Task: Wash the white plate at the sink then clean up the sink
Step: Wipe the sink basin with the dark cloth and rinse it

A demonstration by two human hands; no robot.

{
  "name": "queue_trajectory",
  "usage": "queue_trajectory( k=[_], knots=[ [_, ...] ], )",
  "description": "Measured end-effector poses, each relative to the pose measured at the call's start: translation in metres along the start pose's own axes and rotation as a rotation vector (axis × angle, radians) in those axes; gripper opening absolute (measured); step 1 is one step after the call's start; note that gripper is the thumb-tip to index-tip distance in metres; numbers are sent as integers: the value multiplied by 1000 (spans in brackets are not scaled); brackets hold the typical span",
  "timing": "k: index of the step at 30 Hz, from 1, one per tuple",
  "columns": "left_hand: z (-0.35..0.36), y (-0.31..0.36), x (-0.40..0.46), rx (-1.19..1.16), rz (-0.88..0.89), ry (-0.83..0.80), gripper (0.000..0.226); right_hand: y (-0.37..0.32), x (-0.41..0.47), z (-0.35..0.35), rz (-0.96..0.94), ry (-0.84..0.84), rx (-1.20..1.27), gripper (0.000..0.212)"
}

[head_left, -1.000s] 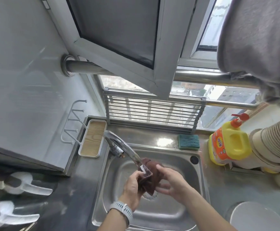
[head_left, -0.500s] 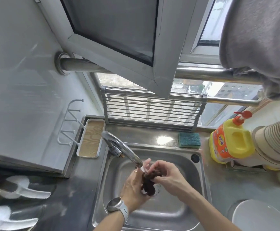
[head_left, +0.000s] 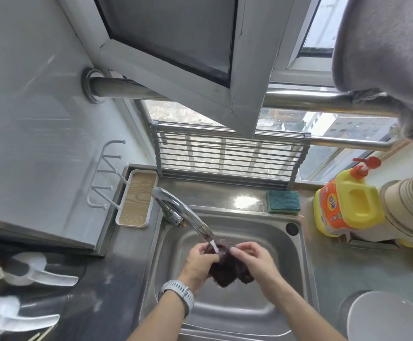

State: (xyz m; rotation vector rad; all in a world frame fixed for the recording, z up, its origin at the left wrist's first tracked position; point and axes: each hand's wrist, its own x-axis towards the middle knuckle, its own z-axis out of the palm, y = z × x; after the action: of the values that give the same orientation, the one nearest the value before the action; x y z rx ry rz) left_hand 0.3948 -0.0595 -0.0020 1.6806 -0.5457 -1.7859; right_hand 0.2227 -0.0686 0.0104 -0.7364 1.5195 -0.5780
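Note:
A dark brown cloth hangs between both hands over the steel sink. My left hand grips its left edge and my right hand grips its right edge. Water runs from the chrome tap onto the top of the cloth. The white plate lies on the counter at the bottom right, partly cut off by the frame.
A green sponge lies behind the sink. A yellow detergent bottle and stacked paper cups stand at the right. A wood-lined tray sits left of the tap. A folding rack leans at the window. A grey towel hangs above.
The cloth was bunched tight between my hands half a second ago; now my hands have moved apart and it is spread wider under the running water.

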Motion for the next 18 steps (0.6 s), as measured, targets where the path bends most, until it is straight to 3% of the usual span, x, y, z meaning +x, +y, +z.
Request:
queue_trajectory(
  k=[2,5,8,10,12,14,16,18],
  knots=[
    [5,4,-6,-158,2,-63,28,9,2,18,47,13,59,18],
    [10,-3,-11,-229,42,-105,14,12,2,37,129,-12,373,32],
    [20,-11,-11,-138,116,-32,37,14,-6,49,166,-156,616,43],
    [18,-14,-14,-47,120,-45,52,16,-9,45,185,-256,727,63],
    [10,-11,-19,69,121,-84,61,17,-6,31,212,-298,682,70],
    [-1,-11,-19,343,256,-25,58,14,2,17,183,-304,565,66],
    [-7,-8,-16,611,504,114,36,11,13,6,198,-298,476,65],
    [-13,-8,-4,791,743,143,20,3,20,-1,278,-374,468,69]
  ],
)
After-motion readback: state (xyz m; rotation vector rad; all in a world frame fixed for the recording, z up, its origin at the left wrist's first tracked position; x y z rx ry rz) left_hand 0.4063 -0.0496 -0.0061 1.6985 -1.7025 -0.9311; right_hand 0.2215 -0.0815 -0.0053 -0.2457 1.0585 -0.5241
